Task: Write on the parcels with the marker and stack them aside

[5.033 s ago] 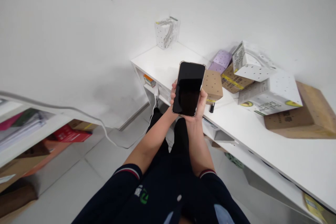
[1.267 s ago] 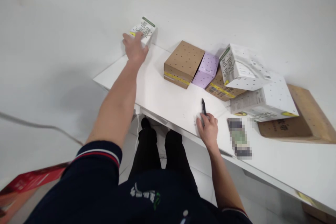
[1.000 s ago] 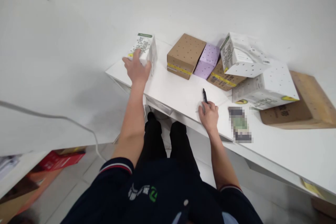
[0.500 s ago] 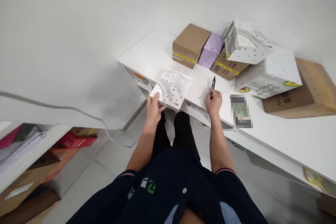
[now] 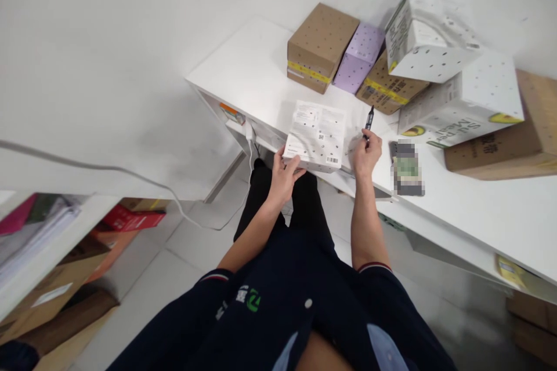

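Observation:
A white printed box (image 5: 317, 136) with a dotted pattern and a barcode sits at the front edge of the white table (image 5: 243, 64). My left hand (image 5: 285, 177) grips its near left corner, thumb on top and fingers along the side. To the right of the box, my right hand (image 5: 366, 153) is closed around a black marker pen (image 5: 369, 118), whose dark tip points up and away. Just right of that hand lies a blurred-out, phone-shaped object (image 5: 408, 168) on the tabletop.
Along the back stand a brown carton (image 5: 322, 40), a purple box (image 5: 359, 58), a smaller brown box (image 5: 389, 87), stacked white boxes (image 5: 461, 101) and a large carton (image 5: 539, 127). A grey cable (image 5: 130, 169) hangs at left. A shelf (image 5: 78, 208) holds papers and cartons.
My left hand has shifted the white box to the right, closer to the marker, and turned it squarer to me. My right hand still holds the pen. The camera view has moved slightly.

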The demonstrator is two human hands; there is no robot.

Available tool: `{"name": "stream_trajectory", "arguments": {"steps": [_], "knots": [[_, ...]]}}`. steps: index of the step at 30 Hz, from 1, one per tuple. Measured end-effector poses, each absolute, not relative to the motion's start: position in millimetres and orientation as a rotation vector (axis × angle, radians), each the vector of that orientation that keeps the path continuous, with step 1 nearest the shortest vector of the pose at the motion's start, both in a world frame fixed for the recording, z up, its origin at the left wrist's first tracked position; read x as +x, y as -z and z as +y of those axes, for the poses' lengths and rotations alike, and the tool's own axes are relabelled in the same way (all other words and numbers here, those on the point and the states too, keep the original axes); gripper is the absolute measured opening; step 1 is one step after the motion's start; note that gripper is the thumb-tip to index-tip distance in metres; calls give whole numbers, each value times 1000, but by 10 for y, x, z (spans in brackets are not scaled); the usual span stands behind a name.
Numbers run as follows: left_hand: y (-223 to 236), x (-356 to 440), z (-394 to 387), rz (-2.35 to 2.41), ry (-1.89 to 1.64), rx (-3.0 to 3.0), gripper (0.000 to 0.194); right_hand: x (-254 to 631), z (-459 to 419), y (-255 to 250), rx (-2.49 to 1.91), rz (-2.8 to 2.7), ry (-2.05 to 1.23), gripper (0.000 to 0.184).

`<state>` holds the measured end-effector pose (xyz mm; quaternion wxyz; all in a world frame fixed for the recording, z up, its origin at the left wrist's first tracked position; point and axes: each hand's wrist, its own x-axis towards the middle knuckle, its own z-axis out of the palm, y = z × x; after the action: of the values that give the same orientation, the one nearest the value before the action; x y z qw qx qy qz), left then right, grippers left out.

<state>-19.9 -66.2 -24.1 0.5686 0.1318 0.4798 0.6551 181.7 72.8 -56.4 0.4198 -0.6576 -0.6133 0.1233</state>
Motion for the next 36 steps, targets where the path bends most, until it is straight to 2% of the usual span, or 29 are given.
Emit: {"name": "stream_trajectory", "arguments": {"steps": [12,24,30,36], "knots": [[279,-154,-670,1130,-1619,298,59,1844,716,578,-1574,-1432,-332,38],[555,-135,-712,857,-1710,100,52,1849,721,618,-1470,-1381,-348,31],[641,-238,-657,762,-1573,50,71,1821,702,576,-1484,-1367,-359,30],[857,-423,-614,768,-1329,206,76,1796,692,557,-1470,-1355,-359,31]]}}
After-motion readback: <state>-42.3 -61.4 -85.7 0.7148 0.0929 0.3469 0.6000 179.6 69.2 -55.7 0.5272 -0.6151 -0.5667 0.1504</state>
